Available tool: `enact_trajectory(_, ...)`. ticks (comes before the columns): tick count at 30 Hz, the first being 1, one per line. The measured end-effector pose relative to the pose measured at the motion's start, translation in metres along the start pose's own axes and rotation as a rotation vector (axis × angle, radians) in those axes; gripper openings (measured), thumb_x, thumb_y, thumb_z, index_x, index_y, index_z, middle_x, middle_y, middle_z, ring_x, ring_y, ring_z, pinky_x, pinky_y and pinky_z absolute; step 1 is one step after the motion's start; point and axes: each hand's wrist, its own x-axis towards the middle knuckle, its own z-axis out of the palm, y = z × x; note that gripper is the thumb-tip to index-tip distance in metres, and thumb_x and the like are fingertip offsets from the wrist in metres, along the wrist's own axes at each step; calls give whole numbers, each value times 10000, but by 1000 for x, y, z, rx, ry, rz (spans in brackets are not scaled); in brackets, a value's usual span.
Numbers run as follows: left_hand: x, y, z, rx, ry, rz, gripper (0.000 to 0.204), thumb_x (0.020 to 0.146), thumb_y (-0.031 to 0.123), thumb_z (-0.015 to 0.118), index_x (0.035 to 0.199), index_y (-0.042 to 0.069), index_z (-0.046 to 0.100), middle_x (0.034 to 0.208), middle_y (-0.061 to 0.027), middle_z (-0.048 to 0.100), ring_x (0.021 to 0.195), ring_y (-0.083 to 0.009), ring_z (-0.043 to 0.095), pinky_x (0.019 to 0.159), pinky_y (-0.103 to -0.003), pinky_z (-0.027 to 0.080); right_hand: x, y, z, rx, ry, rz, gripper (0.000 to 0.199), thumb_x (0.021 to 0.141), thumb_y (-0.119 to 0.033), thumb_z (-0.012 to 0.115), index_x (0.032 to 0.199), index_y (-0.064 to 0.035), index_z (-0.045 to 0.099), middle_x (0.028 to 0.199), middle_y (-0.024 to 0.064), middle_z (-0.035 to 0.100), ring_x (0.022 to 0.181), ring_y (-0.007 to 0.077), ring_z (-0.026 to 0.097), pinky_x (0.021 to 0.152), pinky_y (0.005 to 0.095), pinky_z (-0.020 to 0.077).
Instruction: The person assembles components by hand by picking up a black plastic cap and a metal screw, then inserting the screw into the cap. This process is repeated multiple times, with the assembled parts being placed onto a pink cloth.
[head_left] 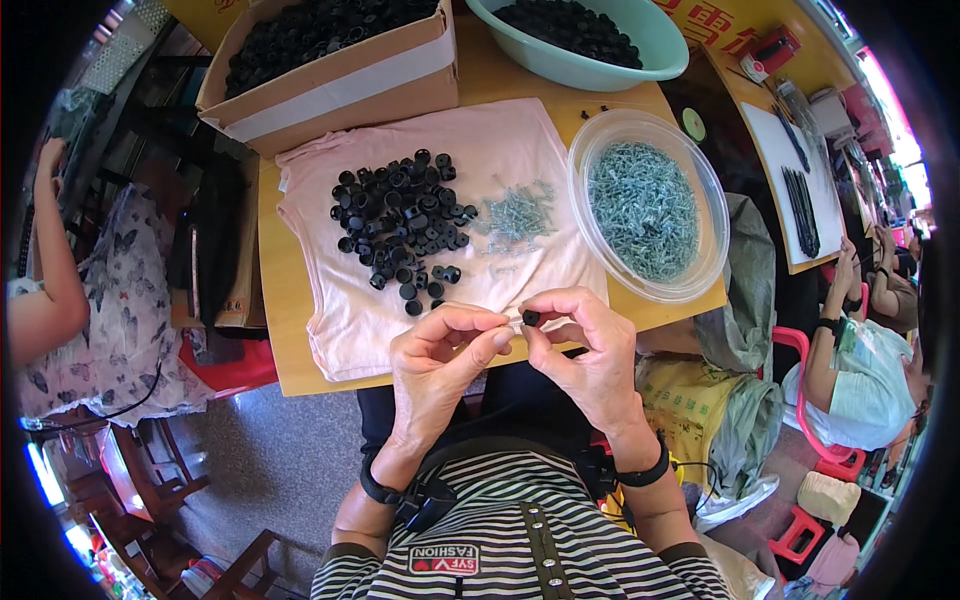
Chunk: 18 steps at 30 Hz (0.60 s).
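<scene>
At lower centre of the frame we are pinching a small black cap (531, 318) in our right hand (590, 360) grip while our left hand (440, 365) grip is clamping a pale screw (515, 325) against it, seemingly joining them, which calls for steady alignment.

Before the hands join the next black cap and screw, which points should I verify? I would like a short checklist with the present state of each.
1. Black cap held at the right hand fingertips: ok.
2. Small pale piece pinched by the left hand and meeting the cap: ok, though whether it is a screw cannot be told.
3. Piece seated straight in the cap: cannot tell, the fingers hide the joint.
4. Pile of black caps on the pink cloth, close to the hands: ok.
5. Loose screws beside the pile, more in the clear round tub: ok.
6. Tub sits fully on the table: not ok, its rim reaches past the right edge.
</scene>
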Motion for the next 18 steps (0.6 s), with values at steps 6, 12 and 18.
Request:
enact_trajectory(6, -2, 2, 0, 84, -17, 35, 131, 827, -7, 692, 947, -28, 644, 896, -97, 665, 776, -150, 661, 737, -274, 564, -2, -6, -5, 103, -60, 15, 275, 769, 82, 674, 1027, -9, 644, 937, 77, 659, 795, 129, 666, 650, 242, 576)
enact_trajectory(12, -5, 9, -4, 427, -30, 196, 119, 820, -31, 675, 937, -37, 652, 890, -89, 660, 771, -133, 637, 704, -237, 515, -2, -3, -8, 160, -124, 25, 294, 794, 79, 663, 1071, -19, 667, 973, 82, 664, 823, 130, 659, 672, 243, 568)
enact_trajectory(18, -8, 9, -4, 568, -77, 308, 121, 782, -65, 679, 898, -34, 672, 884, -94, 663, 789, -133, 618, 678, -235, 492, -6, -3, -8, 76, -221, -43, 287, 830, 49, 647, 1111, -6, 652, 1008, 99, 650, 822, 134, 653, 703, 235, 561)
